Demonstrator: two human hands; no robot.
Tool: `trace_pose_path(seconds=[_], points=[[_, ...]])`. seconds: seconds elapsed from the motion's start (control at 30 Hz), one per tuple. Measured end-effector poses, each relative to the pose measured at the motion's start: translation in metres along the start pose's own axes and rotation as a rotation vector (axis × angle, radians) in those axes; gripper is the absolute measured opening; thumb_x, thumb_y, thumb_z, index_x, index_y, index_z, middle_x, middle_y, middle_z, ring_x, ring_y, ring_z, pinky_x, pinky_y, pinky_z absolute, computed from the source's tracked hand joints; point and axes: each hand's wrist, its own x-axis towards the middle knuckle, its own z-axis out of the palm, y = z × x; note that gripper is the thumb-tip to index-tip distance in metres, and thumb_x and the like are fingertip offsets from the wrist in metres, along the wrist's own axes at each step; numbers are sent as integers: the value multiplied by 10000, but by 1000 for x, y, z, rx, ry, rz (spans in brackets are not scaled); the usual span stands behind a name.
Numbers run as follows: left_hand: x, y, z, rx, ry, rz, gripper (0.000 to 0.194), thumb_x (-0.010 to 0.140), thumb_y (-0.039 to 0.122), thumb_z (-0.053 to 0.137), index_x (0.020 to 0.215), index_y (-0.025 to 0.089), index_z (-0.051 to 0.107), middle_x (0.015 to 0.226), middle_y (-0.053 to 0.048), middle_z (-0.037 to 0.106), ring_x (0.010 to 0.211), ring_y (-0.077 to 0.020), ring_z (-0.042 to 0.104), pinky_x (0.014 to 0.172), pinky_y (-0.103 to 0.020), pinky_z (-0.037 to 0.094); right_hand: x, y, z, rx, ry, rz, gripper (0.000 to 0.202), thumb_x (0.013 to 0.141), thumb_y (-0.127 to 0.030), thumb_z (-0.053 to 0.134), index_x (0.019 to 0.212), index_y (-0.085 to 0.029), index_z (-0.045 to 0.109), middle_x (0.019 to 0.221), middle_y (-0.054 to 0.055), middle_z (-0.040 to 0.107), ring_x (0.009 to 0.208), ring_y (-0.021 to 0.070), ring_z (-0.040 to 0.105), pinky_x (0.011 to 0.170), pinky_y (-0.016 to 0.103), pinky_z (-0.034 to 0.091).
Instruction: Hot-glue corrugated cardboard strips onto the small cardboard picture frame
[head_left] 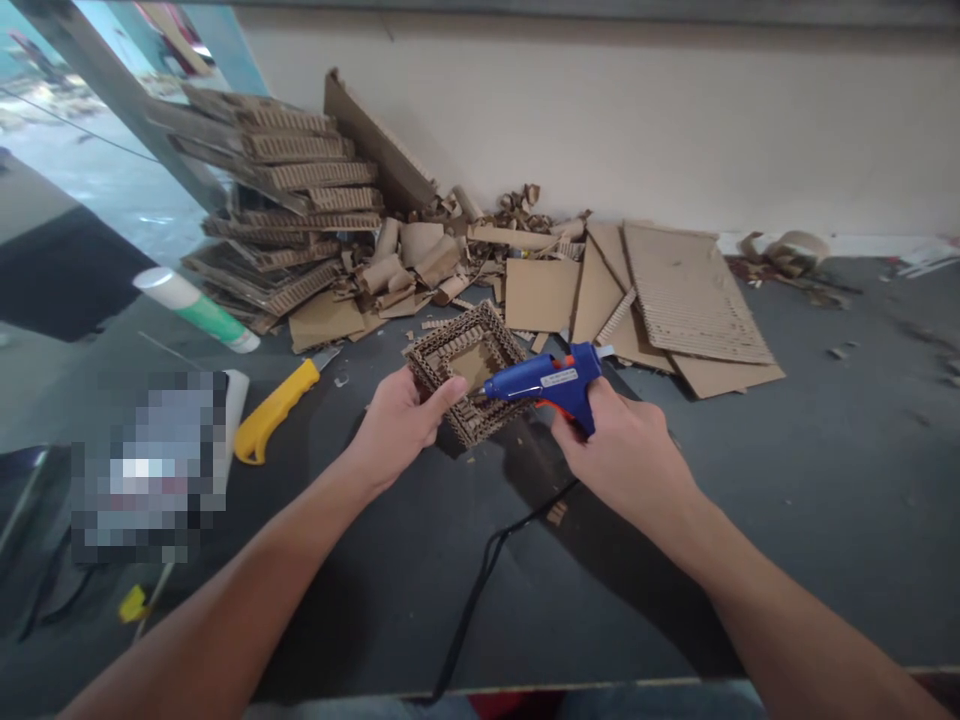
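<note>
Pinched between the thumb and fingers of my left hand [401, 420] is a small square cardboard frame [480, 435], built of corrugated strips and tilted above the table. A flat piece of cardboard shows inside it. My right hand [626, 440] grips a blue glue gun [540, 380] by its handle, near the orange trigger. A whitish glue stick pokes out of the gun's back end. The metal nozzle points left, over the frame and close to my left thumb; whether it touches the cardboard I cannot tell.
Stacked corrugated frames [300, 175] rise at the back left. Cardboard scraps [420, 255] and flat sheets [690, 290] lie along the wall. A yellow-handled saw [274, 415], a white-green tube [199, 310] and a blurred-out object [150, 470] are on the left. A black cord [487, 560] crosses the dark table.
</note>
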Motion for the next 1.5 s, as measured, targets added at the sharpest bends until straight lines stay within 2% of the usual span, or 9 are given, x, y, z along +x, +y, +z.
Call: trace_pose_path(seconds=[0.17, 0.33, 0.57, 0.73, 0.87, 1.2, 1.37, 1.5], points=[[-1, 1, 0, -2, -17, -7, 458, 785, 559, 744, 862, 195, 477, 548, 118, 269, 422, -30, 220, 378, -156, 209, 1, 0, -1, 49, -52, 43, 93, 836, -268, 512, 803, -184, 532, 514, -7, 512, 421, 151, 481, 473, 262, 231], [0, -1, 0, 21, -31, -1, 461, 790, 574, 735, 915, 184, 522, 556, 111, 286, 420, -36, 237, 382, -163, 213, 2, 0, 0, 66, -48, 65, 95, 837, -275, 502, 767, -212, 489, 494, -27, 477, 397, 143, 446, 461, 264, 229], [-1, -4, -2, 81, -54, 6, 449, 817, 577, 707, 847, 194, 476, 534, 107, 303, 421, -41, 256, 391, -169, 208, 0, -1, 2, 72, 2, 73, 101, 858, -286, 498, 815, -201, 530, 494, -20, 506, 405, 161, 491, 464, 268, 264], [-1, -7, -1, 129, -84, -1, 402, 850, 541, 682, 850, 200, 469, 540, 105, 301, 424, -45, 255, 386, -170, 206, 0, -2, 4, 72, 49, 36, 124, 880, -268, 496, 880, -167, 568, 548, 17, 582, 468, 185, 571, 481, 268, 311], [-1, -7, -2, 133, -87, -4, 372, 863, 524, 670, 874, 203, 482, 539, 104, 307, 417, -49, 261, 378, -170, 210, -1, -3, 5, 83, 59, 14, 164, 889, -261, 490, 965, -148, 581, 581, 26, 610, 500, 188, 597, 494, 266, 345], [-4, -1, 4, 118, -104, -2, 349, 849, 489, 680, 971, 187, 554, 536, 100, 334, 395, -47, 258, 365, -164, 203, -1, -5, 4, 89, 52, 80, 196, 884, -271, 491, 999, -148, 592, 567, 19, 607, 496, 205, 612, 487, 269, 370], [-4, -1, 4, 132, -88, 10, 361, 832, 492, 687, 974, 178, 580, 520, 94, 363, 382, -53, 277, 360, -172, 209, 0, -5, 4, 103, 58, 82, 187, 877, -270, 494, 985, -156, 596, 588, 28, 624, 514, 204, 625, 501, 271, 394], [-5, 1, 4, 200, -37, 51, 320, 812, 464, 714, 903, 182, 594, 507, 84, 384, 393, -67, 312, 359, -185, 228, -1, -6, 4, 110, 59, 72, 252, 887, -269, 490, 1067, -130, 599, 606, 31, 643, 504, 200, 626, 496, 270, 399]])
